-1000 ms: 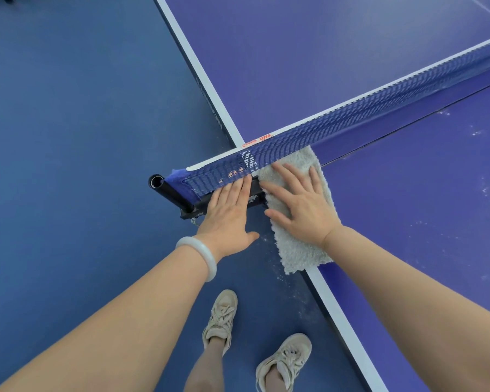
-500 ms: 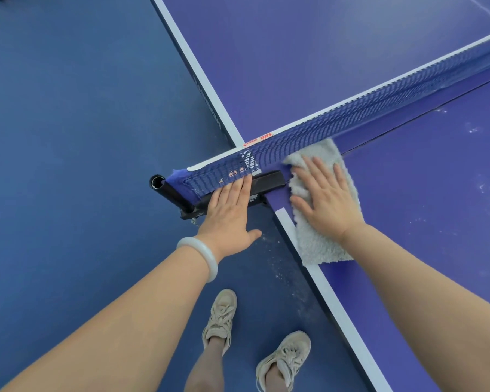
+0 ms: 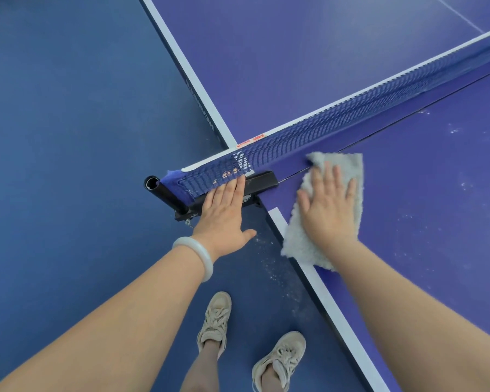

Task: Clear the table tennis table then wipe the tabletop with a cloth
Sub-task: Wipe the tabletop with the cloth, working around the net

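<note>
**Here, a cloth pressed flat beside the net of a table tennis table**

Nearest the camera, 2 beige lace-up shoes (image 3: 214,321) stand on the blue floor (image 3: 68,165) close to the table's side edge. Pale specks are scattered on the floor between the shoes and the table. 2 bare forearms reach forward, and the left wrist wears a pale bangle (image 3: 194,254).

The left hand (image 3: 224,219) lies flat on the black net clamp (image 3: 260,182). Its 4 fingers are straight and together, with the tips against the lower mesh and the thumb spread out over the floor. It grips nothing.

To its right, the right hand (image 3: 328,207) presses down on a shaggy off-white cloth (image 3: 350,171). The fingers are straight and slightly fanned, and none curls round the fabric. The cloth lies on the near half of the purple-blue tabletop (image 3: 436,236). It covers part of the white sideline (image 3: 337,315) at the side edge, and its far end sits just beside the seam under the net. White specks dot the tabletop to the right of the cloth.

Beyond the hands, a black net post (image 3: 164,193) stands out past the table's edge. The dark blue net (image 3: 351,120), topped with a white band, runs away to the upper right. The far half of the table lies behind it.
</note>
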